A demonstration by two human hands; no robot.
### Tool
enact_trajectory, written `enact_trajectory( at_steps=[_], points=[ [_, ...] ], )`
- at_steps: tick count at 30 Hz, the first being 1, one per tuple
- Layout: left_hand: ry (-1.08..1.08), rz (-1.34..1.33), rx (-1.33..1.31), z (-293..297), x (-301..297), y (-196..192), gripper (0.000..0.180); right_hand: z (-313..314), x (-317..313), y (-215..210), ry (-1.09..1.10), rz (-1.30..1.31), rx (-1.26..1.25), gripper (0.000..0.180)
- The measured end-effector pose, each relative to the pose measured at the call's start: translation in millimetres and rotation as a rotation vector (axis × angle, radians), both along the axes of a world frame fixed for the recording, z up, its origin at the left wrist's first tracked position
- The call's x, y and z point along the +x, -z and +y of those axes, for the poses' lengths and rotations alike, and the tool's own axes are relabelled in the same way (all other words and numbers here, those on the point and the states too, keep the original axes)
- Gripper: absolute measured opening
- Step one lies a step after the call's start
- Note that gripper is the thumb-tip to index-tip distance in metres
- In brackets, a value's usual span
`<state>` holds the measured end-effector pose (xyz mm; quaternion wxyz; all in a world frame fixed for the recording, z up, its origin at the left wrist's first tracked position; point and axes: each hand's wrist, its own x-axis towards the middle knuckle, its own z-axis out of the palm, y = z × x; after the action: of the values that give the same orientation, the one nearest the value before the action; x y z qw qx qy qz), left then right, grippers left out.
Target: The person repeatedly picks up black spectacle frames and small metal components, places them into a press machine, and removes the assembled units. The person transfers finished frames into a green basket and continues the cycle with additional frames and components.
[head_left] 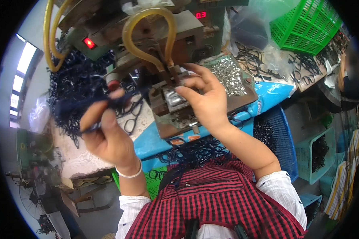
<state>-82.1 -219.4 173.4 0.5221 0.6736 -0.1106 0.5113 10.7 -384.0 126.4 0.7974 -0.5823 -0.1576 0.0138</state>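
My left hand [113, 141] is raised left of a bench machine, its fingers closed on a dark blue plastic eyeglass frame [127, 96] that is smeared by motion. At the machine's metal fixture [174, 99], my right hand [210, 99] has thumb and fingers bent close together beside the electrode tips [172, 75]. What its fingertips pinch, if anything, is too small to make out. Right of that hand, many small shiny metal pieces [227, 75] lie spread on a tray [249, 89]. A large heap of dark blue frames [77, 85] covers the bench beyond my left hand.
Yellow hoses [149, 12] loop over the machine, which has a lit red switch [89, 42]. More frames [191, 153] lie across my lap by the blue bench-edge sheet [147, 141]. A blue basket [285, 139] stands at right, a green crate [307, 26] at far right.
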Motion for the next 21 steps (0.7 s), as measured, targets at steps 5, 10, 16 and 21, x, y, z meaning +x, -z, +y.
enact_trajectory(
  at_steps=[5,10,16,21],
  points=[
    [0.069,-0.035,-0.176,15.3,26.6,-6.5,0.023,7.5,-3.1,0.9,-0.073,0.151,0.232,0.051],
    [0.034,0.054,-0.166,7.9,18.7,-10.2,0.023,0.2,-15.9,-21.4,-0.092,0.269,0.275,0.052],
    [0.040,0.185,0.583,-8.5,-9.7,16.9,0.016,-50.6,27.2,0.7,-0.016,-0.385,-0.472,0.038],
    [0.139,0.074,0.881,-10.1,10.1,37.0,0.035,-103.4,74.6,83.6,0.482,-0.584,-1.163,0.022]
  ],
)
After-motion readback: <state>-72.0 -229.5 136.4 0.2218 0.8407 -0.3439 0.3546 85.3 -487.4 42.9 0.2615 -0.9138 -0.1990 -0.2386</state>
